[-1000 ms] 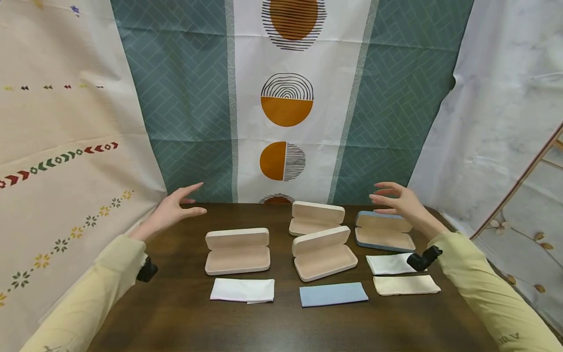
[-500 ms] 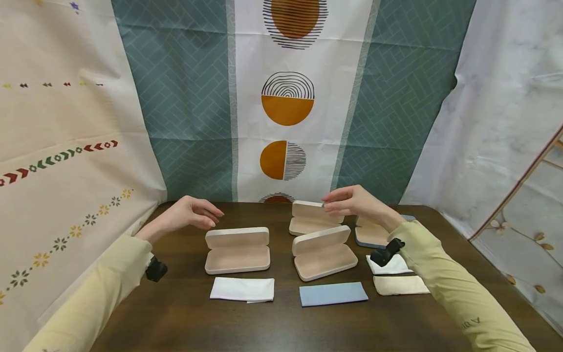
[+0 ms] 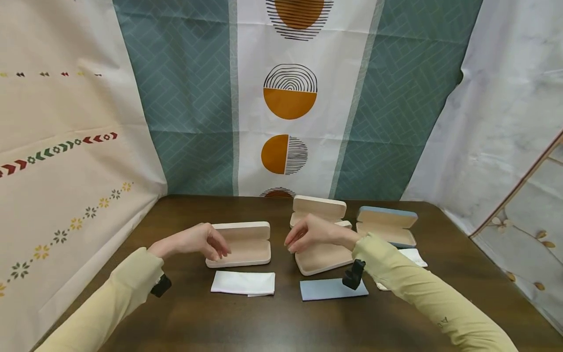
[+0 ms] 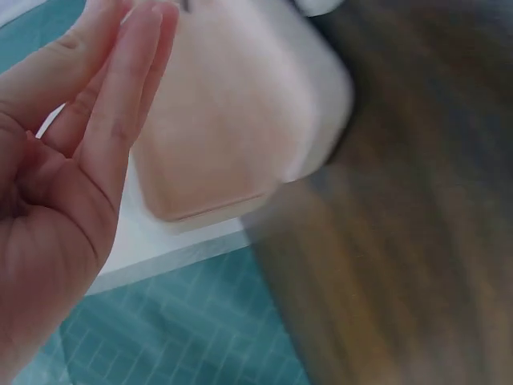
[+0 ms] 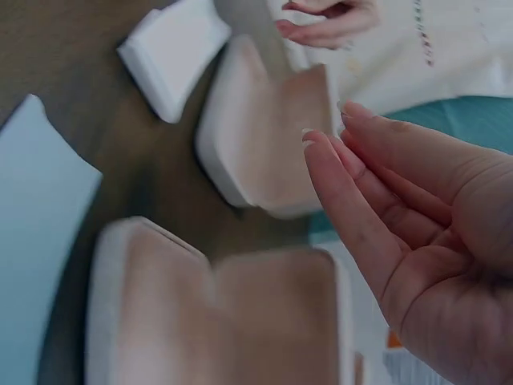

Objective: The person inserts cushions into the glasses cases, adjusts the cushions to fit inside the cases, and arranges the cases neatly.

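Observation:
My left hand (image 3: 200, 240) hovers in front of the left part of an open white glasses case (image 3: 250, 249), fingers loosely bent and holding nothing. In the left wrist view its thumb and fingertips come together beside the beige lining of that case (image 4: 232, 104). A second open white glasses case (image 3: 323, 261) stands to the right, partly covered by my right hand (image 3: 312, 232). That hand is empty too, its fingertips pointing down at the case's left side; the right wrist view shows a small gap between thumb and fingers. A folded white cloth (image 3: 244, 282) and a folded blue cloth (image 3: 321, 289) lie before the cases.
Behind stand another open white case (image 3: 318, 208) and an open blue case (image 3: 387, 227). A white cloth (image 3: 413, 256) shows partly behind the right sleeve, which mostly hides a cream cloth. The brown table (image 3: 246, 327) ends at a hanging patterned curtain (image 3: 193, 98).
Both hands have come down and inward from raised positions at the sides, the right one travelling far to the left. The cases and cloths stay put; the view tilts slightly downward.

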### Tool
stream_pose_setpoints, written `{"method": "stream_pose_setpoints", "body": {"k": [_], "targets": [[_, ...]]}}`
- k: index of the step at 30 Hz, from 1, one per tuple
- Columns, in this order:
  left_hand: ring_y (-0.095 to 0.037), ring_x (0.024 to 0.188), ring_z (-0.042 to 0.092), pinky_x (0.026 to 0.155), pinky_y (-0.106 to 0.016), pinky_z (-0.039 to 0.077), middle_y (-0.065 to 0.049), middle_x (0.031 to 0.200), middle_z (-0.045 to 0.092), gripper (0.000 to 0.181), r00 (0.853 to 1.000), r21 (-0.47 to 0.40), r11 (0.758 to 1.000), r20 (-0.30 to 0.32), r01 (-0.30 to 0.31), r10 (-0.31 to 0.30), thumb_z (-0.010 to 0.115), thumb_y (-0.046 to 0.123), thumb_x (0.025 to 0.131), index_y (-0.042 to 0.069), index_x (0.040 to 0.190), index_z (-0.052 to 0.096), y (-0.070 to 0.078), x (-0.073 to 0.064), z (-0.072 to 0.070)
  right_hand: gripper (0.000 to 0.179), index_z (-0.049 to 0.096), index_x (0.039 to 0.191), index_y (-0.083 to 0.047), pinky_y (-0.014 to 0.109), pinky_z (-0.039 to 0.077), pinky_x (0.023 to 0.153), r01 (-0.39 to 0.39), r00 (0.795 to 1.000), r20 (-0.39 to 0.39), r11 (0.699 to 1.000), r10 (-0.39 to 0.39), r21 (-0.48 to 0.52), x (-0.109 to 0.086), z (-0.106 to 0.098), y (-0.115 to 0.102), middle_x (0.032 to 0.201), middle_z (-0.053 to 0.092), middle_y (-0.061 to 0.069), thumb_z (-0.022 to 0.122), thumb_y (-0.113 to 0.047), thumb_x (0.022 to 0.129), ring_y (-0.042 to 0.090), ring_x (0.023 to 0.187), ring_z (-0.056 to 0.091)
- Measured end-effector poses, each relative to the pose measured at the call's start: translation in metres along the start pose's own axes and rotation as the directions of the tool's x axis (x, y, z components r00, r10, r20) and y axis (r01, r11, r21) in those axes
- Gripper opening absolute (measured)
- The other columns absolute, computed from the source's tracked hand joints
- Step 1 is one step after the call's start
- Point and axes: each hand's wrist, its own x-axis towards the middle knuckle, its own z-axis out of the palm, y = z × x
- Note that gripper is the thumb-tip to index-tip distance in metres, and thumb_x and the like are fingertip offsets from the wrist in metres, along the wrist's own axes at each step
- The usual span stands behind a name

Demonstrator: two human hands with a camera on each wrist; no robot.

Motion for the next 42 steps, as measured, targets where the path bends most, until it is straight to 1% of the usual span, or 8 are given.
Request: {"method": "stream_pose_setpoints", "body": {"k": [5,8,14,19,23,30,36,42], "targets": [[-0.023,0.075,0.061,0.062,-0.031,0.051,-0.013,0.084,0.065,0.021,0.999,-0.009,0.999,0.018,0.051,-0.051,0.070,-0.006,0.073,-0.003,0.093,0.068,-0.013,-0.001,0.015,0.020,0.064,0.096,0.010,0.034,0.051,0.066,-0.049,0.998,0.048,0.996,0.046,0.068,0.010,0.022,0.009,0.081,0.066,0.012,0.068,0.004,0.078,0.021,0.071,0.063],[-0.023,0.075,0.061,0.063,-0.030,0.051,-0.012,0.083,0.065,0.021,0.998,-0.001,0.998,0.017,0.065,-0.065,0.071,-0.006,0.072,-0.003,0.093,0.068,-0.019,-0.003,0.021,0.020,0.064,0.095,0.011,0.033,0.051,0.064,-0.080,0.996,0.046,0.994,0.077,0.073,0.015,0.034,0.016,0.080,0.065,0.011,0.068,0.005,0.077,0.020,0.069,0.063],[-0.016,0.072,0.061,0.064,-0.026,0.050,-0.007,0.081,0.065,0.025,1.000,0.092,0.996,-0.001,0.022,-0.022,0.075,-0.002,0.069,-0.003,0.093,0.068,-0.023,-0.002,0.024,0.018,0.065,0.091,0.010,0.031,0.051,0.060,-0.083,0.996,0.016,0.997,0.083,0.007,0.022,0.052,0.026,0.077,0.065,0.009,0.070,0.006,0.074,0.020,0.065,0.063],[-0.016,0.072,0.061,0.063,-0.024,0.049,-0.004,0.081,0.065,0.025,1.000,0.122,0.992,0.000,0.017,-0.017,0.075,-0.002,0.068,-0.003,0.092,0.069,-0.023,-0.001,0.025,0.017,0.066,0.089,0.008,0.029,0.051,0.058,-0.092,0.996,-0.009,0.995,0.092,-0.024,0.027,0.060,0.029,0.075,0.064,0.007,0.071,0.006,0.073,0.018,0.063,0.062],[-0.014,0.070,0.060,0.062,-0.025,0.049,-0.004,0.080,0.065,0.022,1.000,0.157,0.987,0.007,-0.029,0.029,0.075,-0.004,0.068,-0.003,0.089,0.069,-0.024,0.000,0.028,0.017,0.066,0.086,0.007,0.028,0.051,0.055,-0.121,0.992,-0.045,0.992,0.119,-0.041,0.030,0.067,0.032,0.070,0.062,0.005,0.074,0.005,0.071,0.016,0.058,0.061],[-0.006,0.062,0.054,0.057,-0.024,0.048,0.001,0.072,0.061,0.021,0.997,0.274,0.959,-0.011,-0.071,0.078,0.078,-0.002,0.066,-0.001,0.085,0.069,-0.024,0.004,0.035,0.014,0.066,0.077,0.002,0.028,0.050,0.050,-0.156,0.985,-0.092,0.979,0.145,-0.130,0.035,0.076,0.032,0.062,0.059,0.003,0.077,0.000,0.068,0.019,0.051,0.061],[-0.006,0.056,0.049,0.044,-0.023,0.045,0.001,0.068,0.052,0.019,0.998,0.317,0.948,-0.047,-0.013,0.029,0.078,-0.002,0.065,0.004,0.080,0.068,-0.023,0.002,0.040,0.015,0.063,0.069,0.000,0.028,0.050,0.049,-0.160,0.985,-0.090,0.974,0.146,-0.163,0.037,0.080,0.031,0.061,0.058,0.003,0.077,0.001,0.067,0.019,0.050,0.060],[-0.006,0.058,0.044,0.050,-0.023,0.041,0.004,0.066,0.047,0.019,0.997,0.404,0.914,-0.044,-0.041,0.065,0.079,0.004,0.066,0.013,0.067,0.062,-0.026,0.000,0.042,0.017,0.061,0.068,-0.002,0.024,0.048,0.050,-0.138,0.987,-0.108,0.976,0.121,-0.170,0.038,0.081,0.031,0.061,0.058,0.001,0.078,0.002,0.066,0.009,0.052,0.055]]}}
